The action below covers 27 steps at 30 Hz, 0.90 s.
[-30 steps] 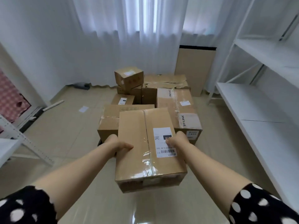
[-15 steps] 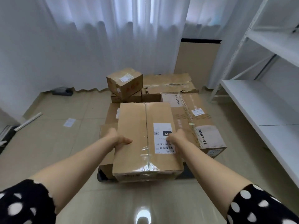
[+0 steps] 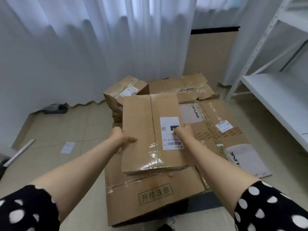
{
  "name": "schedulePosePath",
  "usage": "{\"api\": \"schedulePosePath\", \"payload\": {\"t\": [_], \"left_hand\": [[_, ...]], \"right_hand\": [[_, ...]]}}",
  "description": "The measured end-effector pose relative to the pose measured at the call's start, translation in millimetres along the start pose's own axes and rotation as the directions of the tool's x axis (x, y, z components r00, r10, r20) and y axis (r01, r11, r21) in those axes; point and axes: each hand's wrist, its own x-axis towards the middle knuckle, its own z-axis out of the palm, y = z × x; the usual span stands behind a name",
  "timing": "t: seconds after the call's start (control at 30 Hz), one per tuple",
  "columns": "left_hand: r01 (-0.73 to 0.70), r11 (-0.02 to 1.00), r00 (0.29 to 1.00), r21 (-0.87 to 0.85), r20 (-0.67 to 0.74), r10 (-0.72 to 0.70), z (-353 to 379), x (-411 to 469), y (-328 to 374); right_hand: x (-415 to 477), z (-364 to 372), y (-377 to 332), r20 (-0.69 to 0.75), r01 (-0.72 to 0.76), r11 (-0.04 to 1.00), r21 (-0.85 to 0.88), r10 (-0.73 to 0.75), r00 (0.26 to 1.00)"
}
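Carried forward since the earlier frame, the rectangular cardboard box (image 3: pixel 141 130), sealed with glossy, crinkled tape, is now seen low over a larger flat carton (image 3: pixel 150 197). Its sides are gripped by the left hand (image 3: pixel 120 136) and the right hand (image 3: pixel 184 132), with the thumbs laid on top.

Bare floor (image 3: pixel 55 129) left; TP-LINK box (image 3: pixel 221 139), shelving (image 3: pixel 275 97) crowd right.

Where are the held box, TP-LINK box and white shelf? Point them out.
held box (image 3: pixel 140 130): head view, top face left of tape.
TP-LINK box (image 3: pixel 233 139): head view, brown top face.
white shelf (image 3: pixel 275 94): head view, lower board.
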Motion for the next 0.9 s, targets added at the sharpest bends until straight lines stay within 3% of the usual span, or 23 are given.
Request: {"api": "schedulePosePath", "payload": {"t": [0.23,0.43,0.63,0.9], "left_hand": [[-0.08,0.997,0.994,0.024,0.08,0.078,-0.5,115.3,19.6],[-0.189,0.981,0.97,0.034,0.161,0.181,10.2,232.0,18.4],[-0.189,0.979,0.964,0.082,0.205,0.169,27.3,309.7,3.8],[-0.074,0.992,0.975,0.098,0.216,0.052,78.0,344.3,-19.9]], "right_hand": [[88.0,44.3,-27.0,-0.073,-0.026,0.996,0.083,0.033,0.997],[161.7,102.0,-31.0,-0.219,-0.029,0.987,0.159,0.064,0.974],[227.2,142.5,-22.7,-0.231,-0.082,0.983,0.166,0.119,0.966],[292.6,151.1,16.3,-0.207,-0.117,0.989,0.091,0.134,0.969]]}}
